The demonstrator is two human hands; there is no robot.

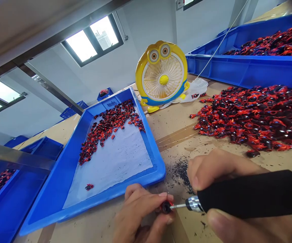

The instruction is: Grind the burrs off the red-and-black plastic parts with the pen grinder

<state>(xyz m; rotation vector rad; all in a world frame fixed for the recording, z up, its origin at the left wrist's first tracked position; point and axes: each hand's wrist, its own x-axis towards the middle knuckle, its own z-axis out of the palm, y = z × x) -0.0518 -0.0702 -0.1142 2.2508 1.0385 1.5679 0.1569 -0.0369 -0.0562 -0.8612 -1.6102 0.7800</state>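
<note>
My left fingers (161, 199) are pinched tight around a small black-and-red plastic piece (166, 207), holding it just above the brown cardboard-covered table (176, 118) at the bottom middle of my view. The left hand (141, 216) is curled, thumb below and fingertips on top of the piece. My right hand (227, 195) is wrapped fully closed around a black cylindrical rotary tool with a silver metal collet (249, 197); its thin bit touches the piece between my left fingers. The thumb lies along the underside of the tool and the other fingers fold over its top.

Fine black dust (180, 170) is scattered on the cardboard just beyond both hands. Just to the left of the hands sits a shallow blue plastic tray lined with white paper (158, 172), holding a loose spread of the same black-and-red pieces toward its far end and one stray piece near its front edge. To the right, on the bare table, lies a big heap of black-and-red pieces (257, 118). Beyond it stands a deeper blue plastic bin (249, 69) heaped with more. A yellow cartoon-shaped desk fan (162, 76) stands at the far side of the table, between the tray and the bin.
</note>
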